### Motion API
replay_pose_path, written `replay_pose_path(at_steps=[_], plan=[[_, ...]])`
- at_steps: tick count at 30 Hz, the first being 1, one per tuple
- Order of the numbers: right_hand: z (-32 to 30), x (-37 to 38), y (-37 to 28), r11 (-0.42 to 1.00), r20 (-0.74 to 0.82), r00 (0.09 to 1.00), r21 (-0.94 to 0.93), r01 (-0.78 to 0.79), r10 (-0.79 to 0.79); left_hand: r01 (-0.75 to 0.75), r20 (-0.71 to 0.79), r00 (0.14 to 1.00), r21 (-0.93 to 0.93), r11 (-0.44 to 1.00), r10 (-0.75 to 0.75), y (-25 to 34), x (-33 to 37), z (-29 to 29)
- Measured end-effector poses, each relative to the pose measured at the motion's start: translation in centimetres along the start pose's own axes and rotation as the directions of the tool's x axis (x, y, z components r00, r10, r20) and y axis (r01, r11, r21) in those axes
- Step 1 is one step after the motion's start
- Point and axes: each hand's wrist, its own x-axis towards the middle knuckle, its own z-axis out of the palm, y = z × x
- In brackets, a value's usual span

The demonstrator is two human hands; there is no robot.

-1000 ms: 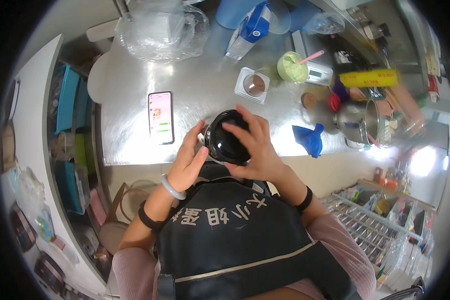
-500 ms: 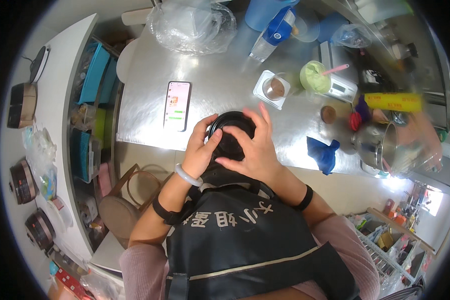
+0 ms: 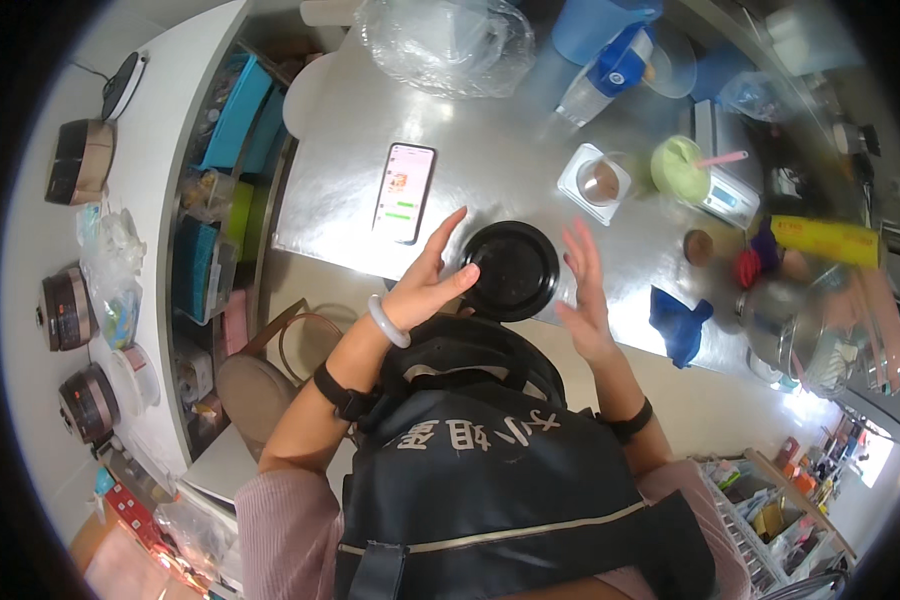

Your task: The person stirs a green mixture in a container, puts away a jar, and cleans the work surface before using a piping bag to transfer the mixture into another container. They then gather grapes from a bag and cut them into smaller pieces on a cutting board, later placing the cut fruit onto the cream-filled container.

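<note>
A black round dish-like piece point(image 3: 513, 271) with a raised rim sits at the near edge of the steel table, close to my body. To its left is my left hand point(image 3: 432, 277), fingers stretched out, the thumb tip at the rim; whether it touches, I cannot tell. On the other side my right hand point(image 3: 588, 290) is held apart from the piece, fingers spread and nothing in them. Beyond my left hand lies a lit phone point(image 3: 405, 193). Farther off on the right, a clear cup with brown contents point(image 3: 599, 183) stands on a white square tray point(image 3: 579, 160).
A bowl of pale green cream point(image 3: 678, 170) with a pink spatula stands by a white scale point(image 3: 735, 199). A blue cloth point(image 3: 679, 325) hangs at the table's right front edge. Clear plastic wrapping point(image 3: 445, 45) and a blue carton point(image 3: 610, 75) are at the back.
Both hands have come off the black piece and spread apart to either side, uncovering it. The whole view has shifted, so the table things appear farther right.
</note>
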Motion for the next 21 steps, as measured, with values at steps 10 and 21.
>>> replay_pose_path(at_steps=[10,21], plan=[[8.3,-1.6,5.9,0.977,0.179,0.962,0.025,-0.213,0.205,-0.143,0.395,0.916,0.146,0.979,0.074,2.9,0.6,-5.6],[26.9,16.7,-12.4,0.999,-0.285,0.958,0.045,-0.02,0.033,-0.697,0.618,0.581,0.041,0.716,0.53,22.0,-3.8,-31.9]])
